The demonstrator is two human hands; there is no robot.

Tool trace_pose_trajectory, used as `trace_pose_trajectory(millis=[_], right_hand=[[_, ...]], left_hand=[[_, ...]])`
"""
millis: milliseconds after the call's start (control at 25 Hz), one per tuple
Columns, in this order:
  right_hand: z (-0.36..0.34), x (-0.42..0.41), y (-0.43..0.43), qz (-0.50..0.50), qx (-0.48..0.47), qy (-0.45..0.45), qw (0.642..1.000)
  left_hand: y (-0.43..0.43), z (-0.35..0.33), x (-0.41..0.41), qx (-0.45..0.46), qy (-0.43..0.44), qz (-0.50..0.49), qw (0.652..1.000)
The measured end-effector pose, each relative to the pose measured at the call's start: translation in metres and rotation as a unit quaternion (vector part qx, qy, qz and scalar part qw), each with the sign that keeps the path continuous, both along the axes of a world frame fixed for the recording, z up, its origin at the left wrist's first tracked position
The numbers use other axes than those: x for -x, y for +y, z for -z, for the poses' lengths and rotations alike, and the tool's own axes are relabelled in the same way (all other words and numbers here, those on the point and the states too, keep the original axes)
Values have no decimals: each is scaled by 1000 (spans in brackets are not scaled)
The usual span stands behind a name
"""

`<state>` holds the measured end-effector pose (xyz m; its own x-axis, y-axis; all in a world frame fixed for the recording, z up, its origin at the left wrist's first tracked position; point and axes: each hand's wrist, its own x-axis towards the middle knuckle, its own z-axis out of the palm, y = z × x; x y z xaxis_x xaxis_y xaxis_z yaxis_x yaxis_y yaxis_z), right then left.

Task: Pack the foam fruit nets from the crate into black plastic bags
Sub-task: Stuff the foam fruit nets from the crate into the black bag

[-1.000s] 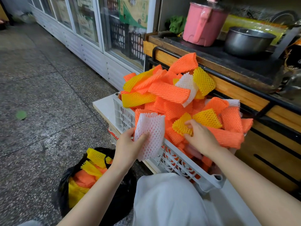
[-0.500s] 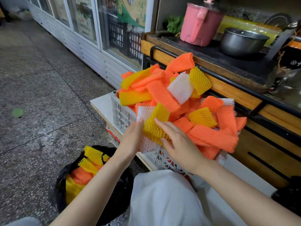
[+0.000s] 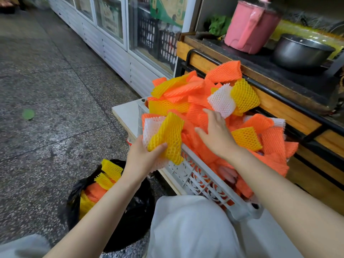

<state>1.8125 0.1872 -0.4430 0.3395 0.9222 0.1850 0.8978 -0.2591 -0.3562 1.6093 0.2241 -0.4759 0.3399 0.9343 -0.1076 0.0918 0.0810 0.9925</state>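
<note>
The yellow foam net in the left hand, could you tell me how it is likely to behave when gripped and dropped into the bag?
The yellow foam net looks soft: it bends over the left hand. Its open mesh suggests it is very light and compressible. It probably won't slip or break.

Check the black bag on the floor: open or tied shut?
Open. The black bag gapes upward, with yellow nets and orange nets showing inside its mouth.

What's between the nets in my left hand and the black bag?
Nothing visible. The left hand holds a yellow net and a white net at the crate's near corner; the bag sits open on the floor just below.
</note>
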Motion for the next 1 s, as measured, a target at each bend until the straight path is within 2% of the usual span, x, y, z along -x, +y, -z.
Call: trace_pose_trajectory(millis=[120,320,400,560,640,680,760,840,920,1000], right_hand=[[22,-6,24,8,85,6,996],[31,10,25,-15,87,77,993],[25,13,20,-12,46,75,996],[3,2,-15,34,-117,57,991],[-7,-22,-45,75,-137,36,987],[-10,-40,-61,94,-99,19,991],[-8,-74,-90,139,83,-22,987],[1,-93,-114,182,254,-43,949],[10,-99,-127,195,284,-23,939],[8,-100,-133,209,226,2,951]], left_hand=[[2,5,6,7,-3,-1,1000],[4,9,8,27,-15,3,999],[1,8,5,33,-36,9,999],[-5,2,-4,34,-62,41,997],[-9,-1,-13,30,-74,52,995],[-11,-3,-18,30,-79,62,994],[-18,-7,-32,25,-78,85,993],[-27,-10,-46,23,-71,105,992],[-35,-12,-57,21,-70,124,990],[-41,-14,-64,10,-64,135,989]])
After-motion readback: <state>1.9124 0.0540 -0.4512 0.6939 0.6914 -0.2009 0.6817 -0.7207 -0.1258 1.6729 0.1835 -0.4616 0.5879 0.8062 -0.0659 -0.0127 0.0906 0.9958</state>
